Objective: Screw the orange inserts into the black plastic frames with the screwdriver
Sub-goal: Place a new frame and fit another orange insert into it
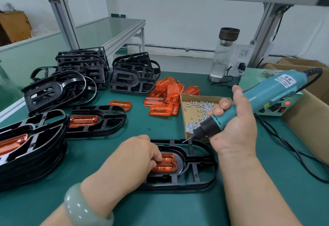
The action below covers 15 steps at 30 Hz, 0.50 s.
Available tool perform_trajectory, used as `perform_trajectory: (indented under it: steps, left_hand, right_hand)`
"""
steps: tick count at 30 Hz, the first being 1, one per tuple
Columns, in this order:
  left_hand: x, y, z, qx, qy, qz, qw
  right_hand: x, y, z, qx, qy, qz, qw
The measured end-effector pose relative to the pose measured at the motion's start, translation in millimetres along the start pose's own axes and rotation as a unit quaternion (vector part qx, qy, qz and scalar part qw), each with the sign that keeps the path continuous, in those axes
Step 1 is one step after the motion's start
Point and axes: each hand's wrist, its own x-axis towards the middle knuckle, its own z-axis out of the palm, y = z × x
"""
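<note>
A black plastic frame (199,170) lies flat on the green mat in front of me. An orange insert (168,165) sits in its oval recess. My left hand (137,156) rests on the insert's left part, fingertips curled down on it. My right hand (236,127) grips a teal electric screwdriver (263,95), held slanted with its bit just above the frame's far rim. A cardboard tray of small silver screws (199,111) lies just behind the bit. Loose orange inserts (167,95) are heaped beyond it.
Stacks of bare black frames (131,74) stand at the back left. Frames with inserts fitted (96,120) pile up at the left. A glass bottle (222,54), a power supply box (277,108), its black cable (288,147) and cardboard boxes (309,117) crowd the right.
</note>
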Motion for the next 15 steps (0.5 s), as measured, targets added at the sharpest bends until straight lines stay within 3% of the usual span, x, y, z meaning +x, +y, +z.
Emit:
perform_trajectory:
  steps: [5,11,15]
  left_hand:
    - [0,0,-10,0.005,-0.004,0.005,1.0]
    - [48,20,-32,-0.081,0.085,0.031,0.993]
    - [90,41,-28,-0.059,0.06,0.085,0.993]
  right_hand:
    - [1,-2,-1,0.004,0.004,0.0,1.0]
    - [3,-3,-2,0.004,0.01,-0.002,1.0]
    - [2,-1,-1,-0.004,0.008,-0.006,1.0]
